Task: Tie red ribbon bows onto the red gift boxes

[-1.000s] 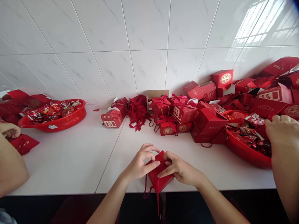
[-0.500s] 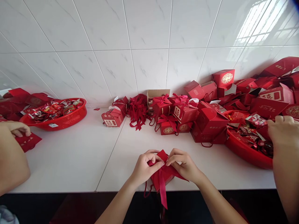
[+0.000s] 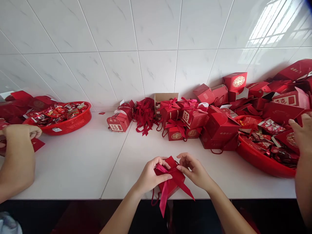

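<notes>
Two red plastic baskets were on the bench (image 3: pixel 80 165): the left basket (image 3: pixel 70 127) was heaped with shiny wrapped packets (image 3: pixel 57 112), and the right basket (image 3: pixel 264 168) had more small packets (image 3: pixel 270 128) plus a red carton with a gold print (image 3: pixel 290 139) sitting at its right side. There was an open brown cardboard box (image 3: pixel 166 96) by the wall too, but its contents were mostly hidden. The red gift box (image 3: pixel 172 191) sat at the bench's front edge between the two hands, with a satin ribbon (image 3: pixel 165 195) across its top and one tail hanging over the edge. Left hand's (image 3: pixel 154 174) grip was pinching the ribbon near the knot; right hand's (image 3: pixel 191 168) grip was loose, thumb and index apart right by the box's far corner. Behind it were a ribbon pile (image 3: pixel 145 113), some bow-topped boxes (image 3: pixel 170 110) and a big red carton (image 3: pixel 220 130), all well apart from the hands. Co-workers' hands showed at either side, one near the left basket (image 3: pixel 35 131), one over the right (image 3: pixel 304 130).
</notes>
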### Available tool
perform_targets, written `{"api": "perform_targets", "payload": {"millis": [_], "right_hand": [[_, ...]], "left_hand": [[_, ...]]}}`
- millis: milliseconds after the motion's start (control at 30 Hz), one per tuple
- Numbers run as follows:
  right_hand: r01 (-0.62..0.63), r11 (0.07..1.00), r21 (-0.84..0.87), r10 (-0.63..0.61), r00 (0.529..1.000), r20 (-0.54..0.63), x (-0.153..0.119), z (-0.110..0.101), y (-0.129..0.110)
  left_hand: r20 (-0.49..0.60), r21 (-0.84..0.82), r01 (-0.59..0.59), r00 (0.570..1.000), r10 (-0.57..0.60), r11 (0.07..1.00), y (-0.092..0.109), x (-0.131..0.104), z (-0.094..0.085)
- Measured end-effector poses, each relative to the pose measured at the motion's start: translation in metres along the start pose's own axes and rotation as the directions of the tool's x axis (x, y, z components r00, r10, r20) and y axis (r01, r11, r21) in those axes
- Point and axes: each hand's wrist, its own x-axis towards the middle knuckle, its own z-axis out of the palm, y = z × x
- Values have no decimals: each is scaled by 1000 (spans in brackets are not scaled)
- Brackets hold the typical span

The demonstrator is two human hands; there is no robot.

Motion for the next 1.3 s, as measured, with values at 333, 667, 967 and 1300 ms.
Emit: {"api": "perform_targets", "payload": {"millis": [333, 667, 967, 1300], "right_hand": [[-6, 980, -198, 18, 998, 56, 1, -2, -11], [55, 976, -210, -71, 995, -72, 5, 0, -6], [73, 969, -237, -94, 992, -80, 2, -3, -3], [70, 973, -222, -48, 994, 101, -2, -3, -6]], "left_hand": [[-7, 50, -35, 999, 35, 998, 11, 0, -1], [-75, 21, -59, 995, 60, 998, -5, 0, 11], [-76, -50, -18, 997, 14, 999, -7, -5, 8], [-45, -26, -47, 998, 46, 999, 9, -3, 8]]}}
